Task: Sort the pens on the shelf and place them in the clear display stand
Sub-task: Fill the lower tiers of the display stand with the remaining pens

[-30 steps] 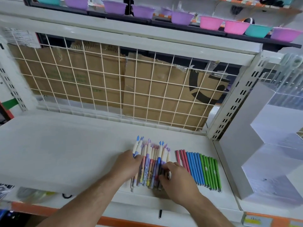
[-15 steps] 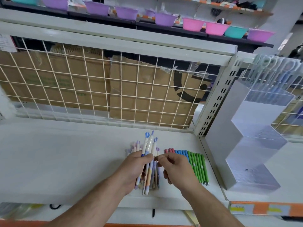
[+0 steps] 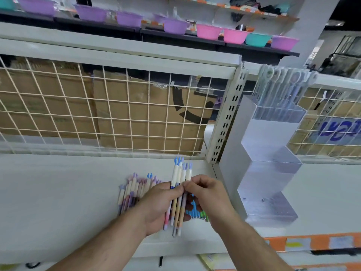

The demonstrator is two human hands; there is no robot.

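Observation:
My left hand [image 3: 159,206] grips a small bunch of pastel pens [image 3: 180,174] with blue and purple tips, held upright above the white shelf [image 3: 58,192]. My right hand [image 3: 210,194] pinches the bunch at its middle, fingers curled on the pens. A pile of similar pastel pens [image 3: 132,190] lies on the shelf just left of my hands. Blue and green pens [image 3: 197,213] lie on the shelf under my right hand, mostly hidden. The clear stepped display stand [image 3: 269,163] stands to the right, with pens in its top tier.
A white wire grid [image 3: 109,114] with cardboard behind it backs the shelf. A slotted upright post [image 3: 226,118] stands between the shelf and the stand. Coloured bowls [image 3: 209,31] line a higher shelf. Orange price strips [image 3: 312,242] run along the lower right edge.
My left hand has lifted a bunch of pens out of the pile and raised it. My right hand came off the pile to pinch the bunch. The view turned right.

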